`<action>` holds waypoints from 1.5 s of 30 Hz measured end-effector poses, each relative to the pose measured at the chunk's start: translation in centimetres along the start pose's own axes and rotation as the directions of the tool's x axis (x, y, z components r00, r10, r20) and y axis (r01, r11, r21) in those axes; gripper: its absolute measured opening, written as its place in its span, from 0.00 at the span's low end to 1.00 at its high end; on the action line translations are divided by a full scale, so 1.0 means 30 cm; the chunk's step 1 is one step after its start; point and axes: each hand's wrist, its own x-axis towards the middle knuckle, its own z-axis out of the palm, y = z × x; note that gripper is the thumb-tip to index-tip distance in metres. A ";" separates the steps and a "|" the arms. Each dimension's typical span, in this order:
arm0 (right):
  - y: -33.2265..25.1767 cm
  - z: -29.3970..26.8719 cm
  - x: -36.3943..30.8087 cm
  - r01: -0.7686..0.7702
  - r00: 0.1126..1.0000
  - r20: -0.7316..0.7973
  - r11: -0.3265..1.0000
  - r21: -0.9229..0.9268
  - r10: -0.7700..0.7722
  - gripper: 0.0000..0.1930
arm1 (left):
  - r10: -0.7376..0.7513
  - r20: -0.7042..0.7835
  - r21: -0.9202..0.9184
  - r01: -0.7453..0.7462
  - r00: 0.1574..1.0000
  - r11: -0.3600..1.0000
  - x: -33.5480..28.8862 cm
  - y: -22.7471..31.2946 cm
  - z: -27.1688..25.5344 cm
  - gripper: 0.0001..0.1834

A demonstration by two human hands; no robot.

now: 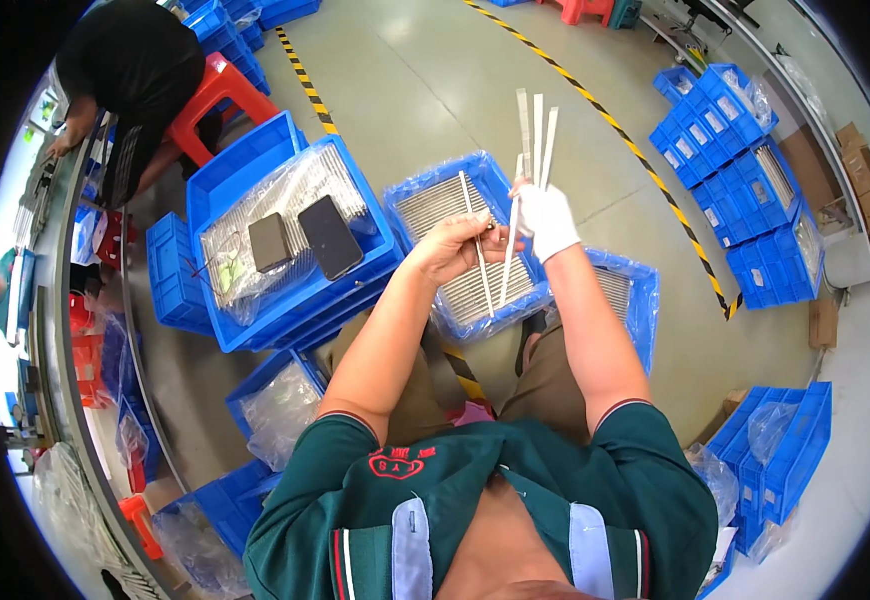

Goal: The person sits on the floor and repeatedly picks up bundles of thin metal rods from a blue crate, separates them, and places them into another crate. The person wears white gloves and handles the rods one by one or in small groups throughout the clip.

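My bare left hand (449,250) pinches a long, thin, silvery strip (486,288) between thumb and fingers. Several similar pale strips (538,140) are held in my right hand (548,222), which wears a white glove; they fan out above its fingers. One more strip (510,255) slants down from the right hand. Both hands are over a plastic-lined blue bin (498,180) with rows of the same kind of strips (433,212) in it. Partly behind my right forearm is a second lined bin (645,305), also with strips.
Stacked blue crates (290,325) stand to my left, with a black phone (330,237) and a dark flat device (270,242) on bagged strips. A person (135,75) works near a red stool (217,95). More blue crates (725,190) line the right side.
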 end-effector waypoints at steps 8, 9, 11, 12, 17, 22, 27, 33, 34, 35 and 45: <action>0.035 0.043 -0.037 0.043 0.949 0.316 0.985 -0.169 0.013 0.11 | -0.073 0.092 0.118 0.062 0.993 0.991 -0.016 -0.038 -0.017 0.14; 0.017 0.055 -0.045 0.043 0.949 0.314 0.978 -0.202 0.023 0.11 | -0.061 0.086 0.124 0.050 0.994 0.991 -0.018 -0.038 -0.022 0.14; -0.003 0.073 -0.063 0.027 0.960 0.277 0.973 -0.229 0.039 0.13 | -0.037 0.074 0.137 0.026 0.997 0.990 -0.020 -0.038 -0.038 0.14; -0.014 0.075 -0.071 0.014 0.970 0.241 0.974 -0.226 0.042 0.14 | -0.022 0.028 0.173 0.017 0.999 0.985 -0.017 -0.033 -0.037 0.13; 0.021 0.025 -0.048 0.160 0.984 0.139 0.911 -0.381 -0.114 0.15 | 0.133 -0.148 0.310 -0.082 0.980 0.947 -0.008 -0.006 -0.043 0.12; -0.032 0.016 -0.122 0.099 0.985 0.164 0.946 -0.308 -0.049 0.11 | 0.320 -0.296 0.274 -0.240 0.900 0.931 0.002 0.056 -0.079 0.13; -0.048 0.003 -0.172 0.079 0.966 0.260 0.967 -0.241 -0.014 0.07 | 0.487 -0.479 0.135 -0.487 0.730 0.863 0.026 0.111 -0.129 0.15; -0.030 -0.007 -0.193 0.111 0.951 0.311 0.931 -0.348 0.003 0.08 | 0.507 -0.425 0.019 -0.552 0.750 0.834 0.037 0.124 -0.122 0.17; -0.025 -0.003 -0.195 0.108 0.952 0.305 0.927 -0.358 0.007 0.08 | 0.514 -0.410 0.018 -0.556 0.754 0.831 0.040 0.120 -0.124 0.18; -0.027 -0.001 -0.195 0.103 0.953 0.304 0.926 -0.364 0.013 0.09 | 0.511 -0.411 0.033 -0.547 0.755 0.836 0.043 0.114 -0.126 0.17; -0.019 0.058 -0.189 0.199 0.963 0.225 0.953 -0.229 -0.147 0.09 | 0.395 -0.342 0.282 -0.307 0.853 0.909 0.090 -0.009 -0.040 0.14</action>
